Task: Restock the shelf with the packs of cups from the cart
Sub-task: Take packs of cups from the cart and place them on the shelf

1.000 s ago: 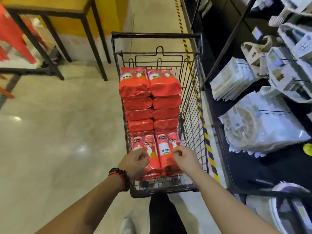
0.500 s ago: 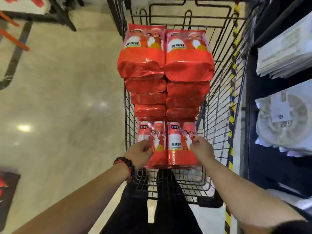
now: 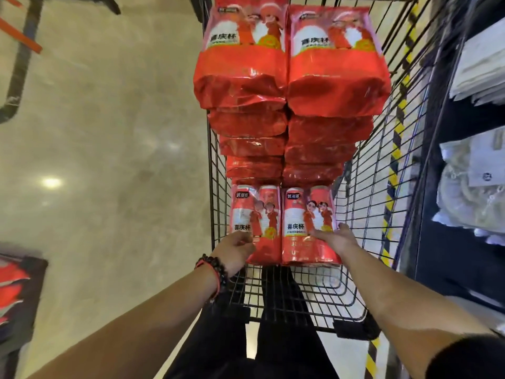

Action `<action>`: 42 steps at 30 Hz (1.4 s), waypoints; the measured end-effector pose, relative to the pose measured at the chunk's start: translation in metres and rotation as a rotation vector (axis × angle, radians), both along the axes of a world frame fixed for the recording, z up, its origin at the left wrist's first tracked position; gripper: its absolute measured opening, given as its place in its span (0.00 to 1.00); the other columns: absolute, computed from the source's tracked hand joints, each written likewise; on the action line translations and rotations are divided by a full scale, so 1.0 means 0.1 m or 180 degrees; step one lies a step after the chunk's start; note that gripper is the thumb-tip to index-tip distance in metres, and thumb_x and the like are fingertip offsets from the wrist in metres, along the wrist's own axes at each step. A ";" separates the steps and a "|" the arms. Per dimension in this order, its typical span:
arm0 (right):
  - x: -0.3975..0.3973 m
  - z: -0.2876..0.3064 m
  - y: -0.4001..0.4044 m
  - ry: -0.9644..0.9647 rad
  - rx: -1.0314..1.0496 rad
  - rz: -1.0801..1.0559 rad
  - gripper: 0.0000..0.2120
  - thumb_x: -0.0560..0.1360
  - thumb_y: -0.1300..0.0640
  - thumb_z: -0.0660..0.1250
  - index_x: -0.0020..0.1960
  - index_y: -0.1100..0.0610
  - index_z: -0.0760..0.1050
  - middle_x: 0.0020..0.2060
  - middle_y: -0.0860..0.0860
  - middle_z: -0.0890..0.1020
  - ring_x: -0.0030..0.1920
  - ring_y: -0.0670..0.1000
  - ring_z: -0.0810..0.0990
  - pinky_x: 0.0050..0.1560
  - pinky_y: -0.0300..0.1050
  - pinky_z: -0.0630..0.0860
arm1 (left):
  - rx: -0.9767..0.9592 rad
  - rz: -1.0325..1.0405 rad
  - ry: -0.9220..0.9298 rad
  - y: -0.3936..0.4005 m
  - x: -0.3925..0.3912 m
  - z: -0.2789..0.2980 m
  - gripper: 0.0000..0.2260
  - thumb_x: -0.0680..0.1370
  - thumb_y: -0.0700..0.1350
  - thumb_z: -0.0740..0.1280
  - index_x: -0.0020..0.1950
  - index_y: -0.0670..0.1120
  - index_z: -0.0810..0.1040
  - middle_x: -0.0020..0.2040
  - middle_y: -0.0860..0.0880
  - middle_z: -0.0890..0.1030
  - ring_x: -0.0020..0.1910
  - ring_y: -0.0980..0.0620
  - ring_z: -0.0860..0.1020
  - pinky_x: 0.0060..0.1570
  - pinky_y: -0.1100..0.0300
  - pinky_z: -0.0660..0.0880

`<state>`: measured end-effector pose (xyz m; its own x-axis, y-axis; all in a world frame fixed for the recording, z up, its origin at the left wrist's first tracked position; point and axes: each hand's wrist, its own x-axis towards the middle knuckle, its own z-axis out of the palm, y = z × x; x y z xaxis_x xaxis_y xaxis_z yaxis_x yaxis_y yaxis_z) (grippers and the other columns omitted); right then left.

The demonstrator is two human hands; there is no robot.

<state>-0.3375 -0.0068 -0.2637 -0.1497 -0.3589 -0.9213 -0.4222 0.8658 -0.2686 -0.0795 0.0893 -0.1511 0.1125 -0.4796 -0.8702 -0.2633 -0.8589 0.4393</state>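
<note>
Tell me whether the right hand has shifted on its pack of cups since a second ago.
Yes. The right hand has slid from the label's middle out to the right edge of the near right pack, toward the cart's wire side.

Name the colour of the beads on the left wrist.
Black beads, with a thin red cord alongside; head view.

One wire cart (image 3: 363,203) holds red cup packs in two side-by-side stacks: two top packs (image 3: 241,58) show at the far end, two lower packs (image 3: 306,222) lie nearest, and about four layers sit between. Two hands (image 3: 235,250) reach in.
</note>
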 end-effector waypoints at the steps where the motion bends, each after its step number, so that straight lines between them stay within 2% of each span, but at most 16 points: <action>1: -0.02 0.02 0.00 -0.0102 0.0008 -0.0013 0.33 0.62 0.54 0.85 0.60 0.60 0.72 0.53 0.57 0.84 0.52 0.61 0.85 0.58 0.63 0.81 | 0.0016 0.0034 0.0014 -0.01 0.00 0.00 0.05 0.80 0.46 0.65 0.53 0.47 0.77 0.46 0.49 0.80 0.35 0.55 0.74 0.30 0.69 0.71; 5: -0.13 0.24 0.02 -0.0287 -0.0105 -0.0191 0.28 0.60 0.52 0.85 0.55 0.56 0.77 0.41 0.55 0.88 0.40 0.59 0.88 0.45 0.59 0.85 | 0.0117 0.0348 0.0156 -0.05 -0.01 0.03 0.01 0.79 0.45 0.66 0.49 0.51 0.76 0.47 0.49 0.79 0.40 0.54 0.77 0.37 0.63 0.71; 8: -0.21 0.46 0.15 -0.0505 -0.0110 -0.0438 0.26 0.63 0.49 0.83 0.55 0.52 0.75 0.45 0.56 0.88 0.43 0.59 0.88 0.47 0.60 0.84 | 0.0176 0.0599 0.0412 -0.08 -0.03 0.07 0.04 0.77 0.48 0.69 0.51 0.54 0.76 0.48 0.51 0.80 0.45 0.54 0.79 0.40 0.62 0.74; 11: -0.17 0.73 0.35 -0.0806 -0.0066 -0.0546 0.25 0.65 0.49 0.81 0.57 0.49 0.74 0.45 0.54 0.88 0.44 0.56 0.88 0.43 0.55 0.84 | 0.0155 0.0627 0.0715 -0.10 -0.06 0.14 0.13 0.74 0.55 0.71 0.56 0.56 0.73 0.53 0.52 0.78 0.52 0.52 0.78 0.52 0.53 0.78; 13: -0.04 0.90 0.48 -0.1068 -0.0155 -0.0432 0.30 0.62 0.51 0.83 0.59 0.48 0.74 0.44 0.51 0.88 0.45 0.54 0.88 0.45 0.53 0.84 | 0.0187 0.0755 0.0959 -0.12 -0.06 0.19 0.31 0.69 0.59 0.73 0.68 0.53 0.69 0.59 0.49 0.76 0.59 0.46 0.77 0.63 0.44 0.74; 14: 0.05 0.98 0.54 -0.1217 -0.0222 -0.0319 0.33 0.59 0.50 0.84 0.61 0.50 0.75 0.46 0.52 0.88 0.48 0.56 0.88 0.50 0.56 0.84 | 0.0201 0.0876 0.1087 -0.11 -0.06 0.20 0.37 0.66 0.59 0.73 0.72 0.52 0.66 0.61 0.48 0.76 0.59 0.45 0.78 0.62 0.43 0.75; 16: 0.26 1.13 0.62 -0.1479 -0.0364 -0.0095 0.36 0.57 0.49 0.82 0.63 0.52 0.76 0.52 0.55 0.87 0.53 0.59 0.86 0.59 0.60 0.80 | 0.0010 0.1095 0.1346 -0.11 -0.06 0.26 0.36 0.66 0.54 0.77 0.70 0.52 0.65 0.60 0.48 0.79 0.54 0.47 0.83 0.52 0.47 0.81; 19: 0.52 1.28 0.61 -0.1919 -0.0548 0.0094 0.32 0.62 0.55 0.81 0.65 0.53 0.75 0.55 0.54 0.86 0.55 0.56 0.85 0.56 0.53 0.83 | -0.0594 0.1474 0.1408 -0.09 0.00 0.31 0.42 0.65 0.41 0.80 0.74 0.45 0.62 0.63 0.37 0.79 0.59 0.37 0.80 0.58 0.38 0.77; 22: 0.71 1.36 0.53 -0.2071 -0.0597 0.0129 0.34 0.66 0.56 0.80 0.68 0.52 0.70 0.57 0.54 0.85 0.56 0.57 0.85 0.56 0.57 0.82 | -0.0844 0.1859 0.1244 -0.09 0.16 0.43 0.49 0.57 0.45 0.80 0.75 0.44 0.61 0.62 0.36 0.79 0.60 0.35 0.79 0.61 0.33 0.74; 25: 0.89 1.40 0.43 -0.2091 -0.0713 0.0197 0.38 0.62 0.50 0.83 0.68 0.51 0.71 0.57 0.52 0.86 0.55 0.55 0.86 0.50 0.50 0.83 | -0.1143 0.1740 0.1111 -0.06 0.30 0.51 0.42 0.60 0.45 0.80 0.70 0.40 0.68 0.61 0.36 0.80 0.59 0.34 0.80 0.59 0.33 0.75; 28: 1.07 1.38 0.37 -0.2005 -0.0758 0.0375 0.41 0.58 0.41 0.84 0.66 0.50 0.72 0.55 0.49 0.86 0.53 0.53 0.87 0.47 0.44 0.83 | -0.1241 0.1680 0.0988 -0.05 0.46 0.58 0.37 0.60 0.47 0.80 0.67 0.40 0.73 0.59 0.37 0.82 0.56 0.35 0.81 0.58 0.34 0.77; 31: 1.16 1.25 0.32 -0.1945 -0.0589 0.0292 0.42 0.60 0.30 0.78 0.68 0.50 0.75 0.59 0.53 0.85 0.58 0.56 0.84 0.56 0.53 0.82 | -0.1249 0.1851 0.0709 -0.04 0.65 0.62 0.40 0.57 0.50 0.81 0.66 0.41 0.74 0.57 0.39 0.83 0.55 0.37 0.82 0.57 0.36 0.77; 33: 1.20 1.12 0.24 -0.1921 -0.0578 0.0128 0.35 0.66 0.28 0.71 0.64 0.49 0.80 0.58 0.54 0.85 0.57 0.55 0.85 0.55 0.53 0.82 | -0.1294 0.1864 0.0575 -0.01 0.78 0.63 0.38 0.57 0.51 0.80 0.64 0.42 0.76 0.56 0.40 0.84 0.53 0.39 0.83 0.56 0.37 0.78; 36: 1.30 0.84 0.10 -0.1061 -0.0821 -0.0135 0.18 0.73 0.38 0.68 0.48 0.52 0.84 0.40 0.45 0.88 0.46 0.53 0.85 0.44 0.44 0.77 | -0.1251 0.1965 0.0536 0.08 0.96 0.60 0.33 0.58 0.51 0.80 0.61 0.44 0.78 0.55 0.42 0.85 0.53 0.39 0.84 0.56 0.37 0.78; 38: 1.32 0.56 0.07 -0.0452 -0.0866 0.0188 0.11 0.77 0.46 0.67 0.45 0.53 0.82 0.35 0.44 0.85 0.44 0.54 0.82 0.38 0.42 0.70 | -0.1227 0.1998 0.0526 0.14 1.06 0.59 0.30 0.58 0.50 0.80 0.59 0.47 0.80 0.54 0.43 0.85 0.52 0.40 0.84 0.56 0.38 0.79; 42: 1.30 0.02 0.14 0.0141 -0.0418 0.0863 0.19 0.78 0.47 0.68 0.63 0.59 0.77 0.56 0.58 0.82 0.58 0.60 0.80 0.46 0.44 0.68 | -0.1216 0.2051 0.0420 0.24 1.18 0.58 0.29 0.58 0.50 0.80 0.58 0.47 0.80 0.53 0.43 0.85 0.51 0.39 0.84 0.55 0.38 0.79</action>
<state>-0.2079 0.0076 -0.2613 -0.0712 -0.5070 -0.8590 -0.6470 0.6789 -0.3471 0.0387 0.1132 -0.0932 0.3789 -0.6250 -0.6825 0.3142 -0.6068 0.7301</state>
